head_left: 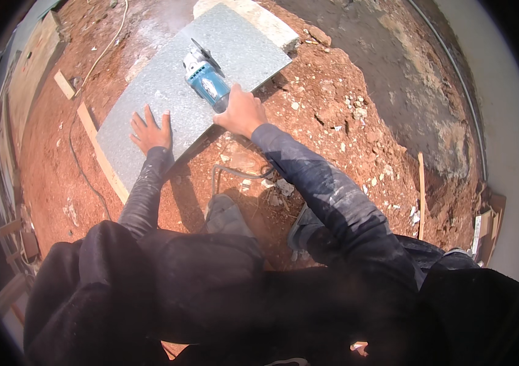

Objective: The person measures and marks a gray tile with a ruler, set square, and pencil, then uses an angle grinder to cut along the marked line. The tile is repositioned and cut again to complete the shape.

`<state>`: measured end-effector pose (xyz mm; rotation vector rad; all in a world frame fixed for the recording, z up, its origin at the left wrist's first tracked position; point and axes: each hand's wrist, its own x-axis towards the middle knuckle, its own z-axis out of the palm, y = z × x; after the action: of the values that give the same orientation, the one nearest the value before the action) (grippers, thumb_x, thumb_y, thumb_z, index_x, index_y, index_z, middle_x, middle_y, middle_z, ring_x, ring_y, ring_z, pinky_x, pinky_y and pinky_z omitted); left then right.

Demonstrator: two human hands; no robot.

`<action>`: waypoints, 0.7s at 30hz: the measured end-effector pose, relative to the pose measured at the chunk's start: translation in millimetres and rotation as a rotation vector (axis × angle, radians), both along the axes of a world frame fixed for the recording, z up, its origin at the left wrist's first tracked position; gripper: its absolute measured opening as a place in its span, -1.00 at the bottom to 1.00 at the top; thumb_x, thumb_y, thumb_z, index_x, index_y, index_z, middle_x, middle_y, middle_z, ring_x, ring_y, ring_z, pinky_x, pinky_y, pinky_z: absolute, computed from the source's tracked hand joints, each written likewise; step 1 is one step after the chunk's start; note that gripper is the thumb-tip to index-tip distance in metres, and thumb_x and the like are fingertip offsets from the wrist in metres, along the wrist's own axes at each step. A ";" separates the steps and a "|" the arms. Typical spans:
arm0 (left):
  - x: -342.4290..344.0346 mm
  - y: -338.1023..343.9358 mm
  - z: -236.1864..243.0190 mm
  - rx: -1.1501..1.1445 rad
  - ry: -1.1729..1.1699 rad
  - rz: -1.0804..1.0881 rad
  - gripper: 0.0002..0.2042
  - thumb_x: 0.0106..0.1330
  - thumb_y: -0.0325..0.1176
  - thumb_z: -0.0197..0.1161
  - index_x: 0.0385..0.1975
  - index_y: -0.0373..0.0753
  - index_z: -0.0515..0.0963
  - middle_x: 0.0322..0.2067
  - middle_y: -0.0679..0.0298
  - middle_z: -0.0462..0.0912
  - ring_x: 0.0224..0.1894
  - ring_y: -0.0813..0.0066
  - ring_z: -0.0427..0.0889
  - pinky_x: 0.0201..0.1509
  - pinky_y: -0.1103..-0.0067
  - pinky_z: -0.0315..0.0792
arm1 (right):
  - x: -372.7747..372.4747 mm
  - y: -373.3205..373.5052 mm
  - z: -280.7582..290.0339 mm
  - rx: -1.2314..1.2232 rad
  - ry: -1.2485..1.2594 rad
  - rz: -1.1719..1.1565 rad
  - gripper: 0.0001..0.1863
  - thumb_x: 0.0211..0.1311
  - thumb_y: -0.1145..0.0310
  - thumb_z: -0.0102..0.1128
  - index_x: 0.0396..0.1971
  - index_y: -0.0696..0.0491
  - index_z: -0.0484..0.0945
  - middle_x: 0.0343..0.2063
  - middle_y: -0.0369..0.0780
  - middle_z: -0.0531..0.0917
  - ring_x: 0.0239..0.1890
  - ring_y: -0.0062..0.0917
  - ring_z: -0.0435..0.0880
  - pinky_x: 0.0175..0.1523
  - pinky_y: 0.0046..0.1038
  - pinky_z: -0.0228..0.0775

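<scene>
A large grey stone slab (128,131) lies tilted across the view, over the red soil. On its near left part my left hand (151,130) rests flat, fingers spread. My right hand (242,112) is wrapped round the rear body of a blue angle grinder (209,84). The grinder's silver head and thin disc (205,53) point toward the far side, over the slab's middle. Whether the disc touches the stone I cannot tell. A dark cord (241,172) loops on the ground below the slab's near edge.
A pale stone block (259,21) lies at the slab's far edge. One wooden strip (104,154) runs along the left side. Rubble and white chips (357,110) cover the soil at right, beside a grey cement strip (418,91). My shoe (227,215) stands close to the cord.
</scene>
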<state>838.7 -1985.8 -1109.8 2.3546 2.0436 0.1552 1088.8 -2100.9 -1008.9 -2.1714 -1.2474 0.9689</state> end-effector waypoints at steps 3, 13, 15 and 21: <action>-1.1 0.8 -0.7 0.000 0.010 0.000 -0.24 0.35 0.32 -0.08 0.46 0.05 0.12 0.48 -0.03 -0.05 0.54 0.01 -0.17 0.51 0.00 -0.32 | 0.6 -1.9 0.0 -0.011 0.015 0.011 -0.35 -0.11 0.16 0.38 -0.08 0.28 0.41 -0.22 0.15 0.66 -0.15 -0.01 0.71 0.03 -0.17 0.53; -0.5 0.3 -0.1 -0.010 0.002 0.001 -0.24 0.35 0.32 -0.09 0.47 0.05 0.10 0.48 -0.04 -0.06 0.54 0.01 -0.17 0.51 0.00 -0.33 | 0.8 -12.8 5.3 -0.020 0.009 0.006 -0.37 -0.11 0.19 0.37 -0.09 0.29 0.39 -0.25 0.16 0.67 -0.16 0.00 0.71 0.01 -0.16 0.54; -0.9 -0.2 0.4 -0.014 -0.004 -0.002 -0.25 0.35 0.32 -0.09 0.47 0.05 0.10 0.48 -0.05 -0.06 0.54 0.01 -0.17 0.51 0.00 -0.33 | 1.1 -15.4 7.8 -0.031 0.014 -0.002 -0.37 -0.11 0.20 0.37 -0.09 0.30 0.39 -0.26 0.16 0.67 -0.17 0.02 0.70 0.01 -0.15 0.53; 1.6 -0.6 5.0 -0.032 0.001 0.000 -0.25 0.36 0.31 -0.10 0.47 0.05 0.09 0.48 -0.05 -0.06 0.54 0.02 -0.18 0.51 0.00 -0.33 | 1.5 -21.4 4.1 -0.023 0.015 -0.018 -0.38 -0.12 0.22 0.36 -0.10 0.32 0.39 -0.27 0.19 0.66 -0.17 0.06 0.68 0.00 -0.13 0.52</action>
<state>840.3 -1986.4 -1104.8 2.3372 2.0306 0.1199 1090.3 -2122.3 -1004.8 -2.1847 -1.2135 0.9956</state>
